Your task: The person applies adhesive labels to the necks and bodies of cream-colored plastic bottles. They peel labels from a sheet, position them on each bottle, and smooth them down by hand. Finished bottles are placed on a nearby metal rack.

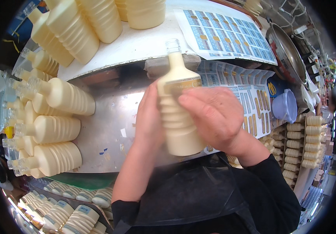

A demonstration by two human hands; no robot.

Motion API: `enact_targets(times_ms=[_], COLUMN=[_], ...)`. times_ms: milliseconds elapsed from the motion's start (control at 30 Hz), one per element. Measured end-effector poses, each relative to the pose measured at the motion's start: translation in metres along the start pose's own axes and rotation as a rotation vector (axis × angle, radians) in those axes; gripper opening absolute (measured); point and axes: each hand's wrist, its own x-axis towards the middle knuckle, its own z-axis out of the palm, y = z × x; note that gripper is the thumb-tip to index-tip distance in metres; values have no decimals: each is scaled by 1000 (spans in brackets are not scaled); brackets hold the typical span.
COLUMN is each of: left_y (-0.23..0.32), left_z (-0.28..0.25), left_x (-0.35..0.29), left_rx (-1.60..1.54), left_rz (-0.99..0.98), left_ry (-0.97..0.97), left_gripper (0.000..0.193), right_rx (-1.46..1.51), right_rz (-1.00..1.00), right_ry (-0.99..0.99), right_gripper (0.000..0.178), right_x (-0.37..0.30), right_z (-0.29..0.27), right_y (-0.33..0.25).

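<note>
Both hands on cream bottle above worktop near edge: left hand cups side, right hand fingers press label. Rushed press, label could wrinkle.

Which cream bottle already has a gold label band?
The ribbed cream bottle held between left hand and right hand; the bottles lying at left look bare.

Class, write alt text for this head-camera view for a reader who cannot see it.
Two bare hands, the left hand and right hand, hold a ribbed cream bottle upright over a metal table. Unlabelled bottles lie stacked at left; label sheets lie at right.
</note>
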Motion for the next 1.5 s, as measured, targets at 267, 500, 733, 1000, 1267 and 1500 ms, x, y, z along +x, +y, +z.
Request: enact_targets(times_ms=[267,500,733,1000,1267,1500], left_y=[-6,-10,-10,-7,-17,-13], left_z=[-9,-12,-12,-11,-2,-1], left_x=[-1,-1,-2,-6,-6,-6], left_rx=[-257,-305,-299,-259,69,70], left_rz=[-65,-41,-60,1,192,173], left_ry=[-44,-98,-13,43,41,17], left_gripper=[46,46,52,57,42,30], right_rx=[-43,-75,-161,400,171,270], right_rz=[-52,-100,-161,724,514,809], right_ry=[-161,-277,-152,30,-121,55], right_gripper=[30,29,29,20,31,35], right_x=[24,25,25,43,49,-14], right_z=[-6,-1,-1,-5,33,19], right_y=[-25,-31,-18,-7,0,54])
